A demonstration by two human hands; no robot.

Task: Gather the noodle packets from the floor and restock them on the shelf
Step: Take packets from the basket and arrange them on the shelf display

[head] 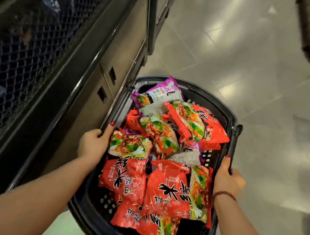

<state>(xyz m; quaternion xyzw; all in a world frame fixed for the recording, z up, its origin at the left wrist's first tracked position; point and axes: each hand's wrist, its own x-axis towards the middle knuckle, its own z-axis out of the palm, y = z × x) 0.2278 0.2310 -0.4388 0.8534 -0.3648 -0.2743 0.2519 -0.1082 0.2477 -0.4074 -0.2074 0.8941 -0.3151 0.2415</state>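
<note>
Head view: the left hand (92, 143) and right hand (227, 179) each grip a rim of the black plastic basket (231, 120) filled with red and purple noodle packets (166, 189), beside the dark mesh shelf (37, 43). Gathering looks done; restocking comes next, needing 1 hand freed.

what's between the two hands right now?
Head view: the basket, gripped at opposite rims by the left hand and right hand. A heap of red noodle packets and a few purple packets fills the span.
</note>
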